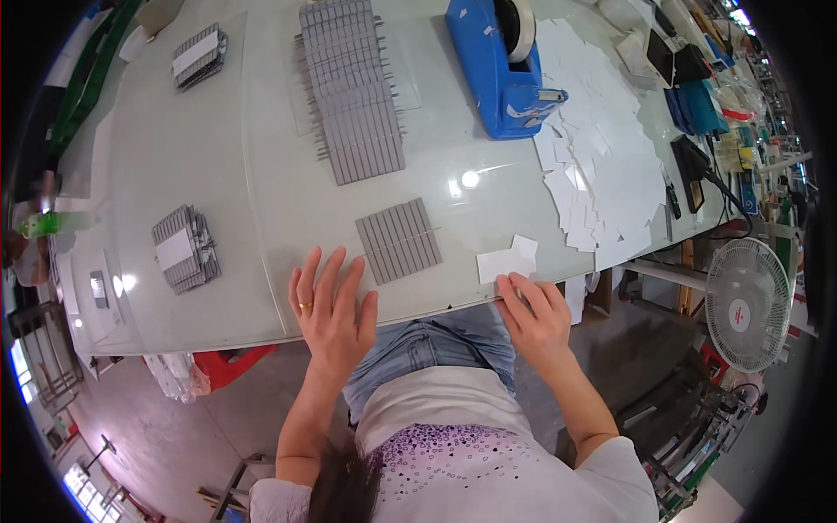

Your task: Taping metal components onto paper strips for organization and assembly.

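A wide pale worktable (pixel 218 174) under a clear sheet fills the view, seen from above by a seated person. Far beyond the fingers, at the table's far edge, lies a long stack of grey ribbed strips (pixel 353 87), and to its right stands a blue tape dispenser (pixel 501 74) with a white roll. Right of that, a loose heap of white paper slips (pixel 602 148) spreads toward the table's right end. Well to the left of the fingers sit two bundles of grey strips banded with white labels, one near (pixel 183 248) and one far (pixel 199 57). A white standing fan (pixel 748 305) is off the table to the right.

Between the two hands, just past the fingertips, lies a small grey ribbed block (pixel 399 240), flat and square to the table edge. The left hand (pixel 333 305) rests palm down, fingers spread and straight, its fingertips just beside the block's left edge; it holds nothing. The right hand (pixel 536 314) is at the table's near edge, fingers curled together, their tips on or pinching the near corner of a small white slip (pixel 507 261); which of the two cannot be told.

The step in hand seems to be picking up a slip for the block. The next move would likely call for lifting that slip cleanly and carrying it left onto the block while the left hand steadies it.
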`<state>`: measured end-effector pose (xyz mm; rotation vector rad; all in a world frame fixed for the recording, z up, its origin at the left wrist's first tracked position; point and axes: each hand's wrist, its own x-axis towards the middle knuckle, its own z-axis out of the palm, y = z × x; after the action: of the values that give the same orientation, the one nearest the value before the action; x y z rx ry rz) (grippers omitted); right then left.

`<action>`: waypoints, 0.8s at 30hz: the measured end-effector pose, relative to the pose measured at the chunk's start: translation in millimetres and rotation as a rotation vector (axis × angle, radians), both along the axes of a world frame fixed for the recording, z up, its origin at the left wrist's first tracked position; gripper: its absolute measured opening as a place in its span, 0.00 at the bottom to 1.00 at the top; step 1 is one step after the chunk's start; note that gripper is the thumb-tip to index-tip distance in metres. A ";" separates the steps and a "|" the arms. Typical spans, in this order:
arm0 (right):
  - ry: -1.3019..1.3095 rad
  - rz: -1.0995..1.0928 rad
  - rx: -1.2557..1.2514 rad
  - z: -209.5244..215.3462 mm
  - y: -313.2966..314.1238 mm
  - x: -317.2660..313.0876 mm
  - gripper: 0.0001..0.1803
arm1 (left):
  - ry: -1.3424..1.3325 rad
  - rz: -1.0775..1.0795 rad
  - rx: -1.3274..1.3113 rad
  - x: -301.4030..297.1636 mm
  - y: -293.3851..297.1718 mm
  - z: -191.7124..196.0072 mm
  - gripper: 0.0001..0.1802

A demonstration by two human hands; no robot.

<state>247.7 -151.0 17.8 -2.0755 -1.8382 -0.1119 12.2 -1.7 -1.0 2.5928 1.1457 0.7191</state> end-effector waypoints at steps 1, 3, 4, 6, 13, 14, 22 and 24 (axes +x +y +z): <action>0.013 0.063 0.063 -4.2 -2.5 2.6 0.19 | 0.006 0.006 -0.003 1.2 1.0 -0.6 0.21; 0.030 0.101 0.077 -1.2 -1.3 7.7 0.18 | 0.013 0.000 0.053 3.1 3.2 -1.4 0.18; 0.041 0.133 0.094 2.4 1.6 10.4 0.17 | 0.017 0.004 0.053 2.3 3.1 -1.2 0.18; 0.039 0.152 0.095 9.2 5.4 16.6 0.17 | 0.012 0.003 0.055 1.6 2.4 -1.2 0.18; 0.081 -0.223 0.408 22.7 37.7 37.0 0.08 | 0.022 0.053 0.105 -2.8 0.6 -3.3 0.17; 0.097 -0.201 0.410 28.4 45.4 31.8 0.08 | 0.009 0.026 0.076 -1.8 0.8 -2.6 0.17; 1.415 -0.276 -0.267 25.1 117.0 -2.1 0.05 | -0.019 0.022 0.045 4.4 0.8 -1.5 0.19; 1.383 -0.251 -0.316 22.8 127.1 -3.7 0.04 | 0.003 0.019 0.030 5.4 1.2 0.2 0.20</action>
<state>244.0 -23.9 40.7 -1.6882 -0.7342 1.2656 17.6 -0.5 -0.8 2.6119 1.1711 0.7415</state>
